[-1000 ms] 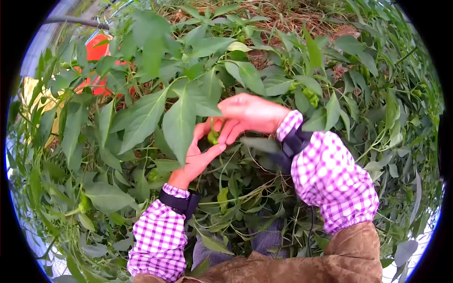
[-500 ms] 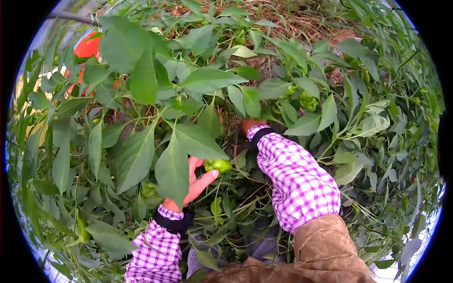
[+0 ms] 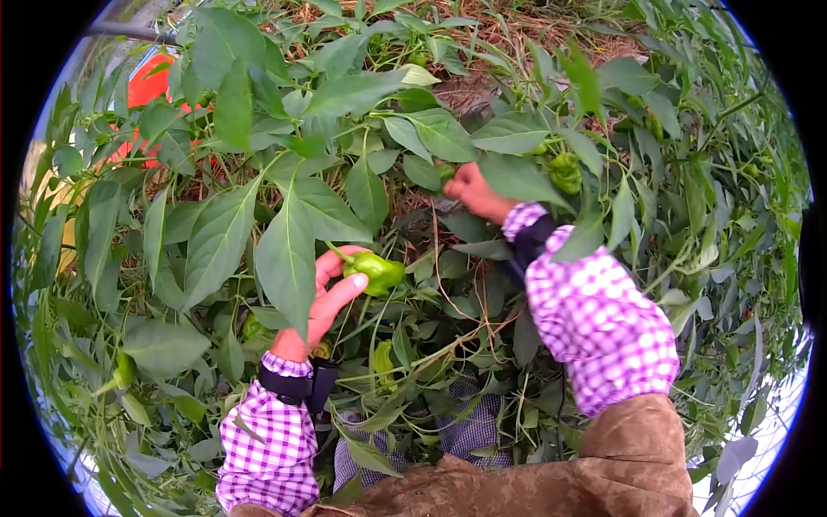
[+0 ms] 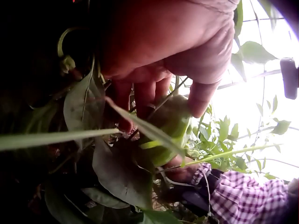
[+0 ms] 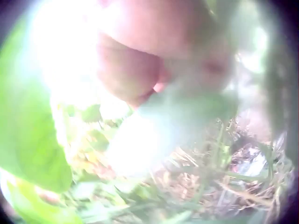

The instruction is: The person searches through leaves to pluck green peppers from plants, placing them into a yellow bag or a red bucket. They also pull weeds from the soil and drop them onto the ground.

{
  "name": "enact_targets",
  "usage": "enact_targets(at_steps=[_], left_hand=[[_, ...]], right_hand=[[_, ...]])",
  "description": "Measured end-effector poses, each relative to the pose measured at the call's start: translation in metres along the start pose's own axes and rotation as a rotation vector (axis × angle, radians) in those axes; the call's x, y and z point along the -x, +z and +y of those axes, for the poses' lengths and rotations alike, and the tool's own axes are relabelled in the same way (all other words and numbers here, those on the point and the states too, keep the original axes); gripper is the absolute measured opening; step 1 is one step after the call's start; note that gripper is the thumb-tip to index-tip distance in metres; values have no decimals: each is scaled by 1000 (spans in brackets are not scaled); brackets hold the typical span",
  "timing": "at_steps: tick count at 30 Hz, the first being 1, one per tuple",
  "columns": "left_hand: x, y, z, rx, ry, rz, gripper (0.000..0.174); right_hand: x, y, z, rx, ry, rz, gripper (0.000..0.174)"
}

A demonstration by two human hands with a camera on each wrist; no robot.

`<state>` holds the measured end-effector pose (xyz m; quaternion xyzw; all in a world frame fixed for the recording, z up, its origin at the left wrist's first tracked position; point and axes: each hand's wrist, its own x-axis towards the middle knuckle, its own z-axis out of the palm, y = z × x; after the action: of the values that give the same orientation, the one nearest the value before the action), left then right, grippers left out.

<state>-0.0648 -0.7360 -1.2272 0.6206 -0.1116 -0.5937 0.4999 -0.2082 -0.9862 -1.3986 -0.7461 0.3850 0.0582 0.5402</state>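
Observation:
A glossy green pepper (image 3: 376, 271) with its curved stem sits in my left hand (image 3: 323, 297), pinched between thumb and fingers. In the left wrist view the left hand (image 4: 173, 51) reaches down around the same pepper (image 4: 170, 121), behind crossing stems and leaves. Farther out, my right hand (image 3: 478, 194) has its fingers curled among the leaves, and a rounded green thing (image 3: 445, 171) shows at its fingertips, partly covered. The right wrist view is blurred and glaring; the curled right hand (image 5: 145, 56) fills its upper part, and I cannot tell there what it holds.
Dense pepper foliage surrounds both hands, with a large leaf (image 3: 289, 250) hanging over the left wrist. Other green peppers hang at the right (image 3: 565, 173) and below the left hand (image 3: 383, 362). Something orange-red (image 3: 150, 79) shows through leaves at upper left; dry straw (image 3: 517, 43) lies beyond.
The two hands, together at the pepper a second ago, have separated. The left hand keeps the pepper, its stem now showing. The right hand has moved away into the foliage, its fingers now visible and curled.

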Motion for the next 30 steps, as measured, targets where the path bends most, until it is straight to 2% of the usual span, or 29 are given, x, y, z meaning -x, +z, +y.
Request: enact_targets(at_steps=[2,4,5,6,8,9,10,11,14,16,18,19,22,24,26,28,30], left_hand=[[0,4,4,63,10,1,40],[2,8,16,74,110,-24,42],[7,14,26,8,141,24,46],[7,18,42,-88,214,-18,46],[29,16,71,-285,190,-102,51],[43,18,80,-213,201,-96,54],[58,19,85,-140,207,-87,57],[66,19,89,-50,171,-113,64],[78,32,83,291,141,-200,60],[80,41,75,363,142,-186,60],[80,48,62,425,134,-114,57],[68,60,46,515,147,-144,54],[52,72,28,792,184,-194,51],[53,77,32,874,130,-182,51],[63,83,22,863,131,-189,52],[74,88,40,764,146,-250,54],[79,88,60,637,340,-275,56]], right_hand=[[28,-63,-79,222,78,-129,22],[57,-76,-99,256,-48,-167,24],[69,-73,-97,222,-116,-195,21],[83,-72,-104,143,-132,-184,22],[114,-64,-121,-146,-111,-153,21],[129,-58,-128,-269,-4,-200,22],[145,-54,-140,-384,-22,-236,24],[157,-47,-148,-399,-74,-224,24],[187,-47,-169,-302,-301,-204,23],[198,-45,-166,-284,-303,-174,18],[201,-46,-167,-124,-420,-125,16],[200,-50,-155,-54,-547,-98,19],[206,-53,-153,-90,-507,-150,21],[208,-59,-150,-107,-473,-158,25],[218,-69,-158,-94,-505,-121,27],[230,-77,-163,-31,-525,-84,26],[240,-79,-179,-27,-573,-3,22]])
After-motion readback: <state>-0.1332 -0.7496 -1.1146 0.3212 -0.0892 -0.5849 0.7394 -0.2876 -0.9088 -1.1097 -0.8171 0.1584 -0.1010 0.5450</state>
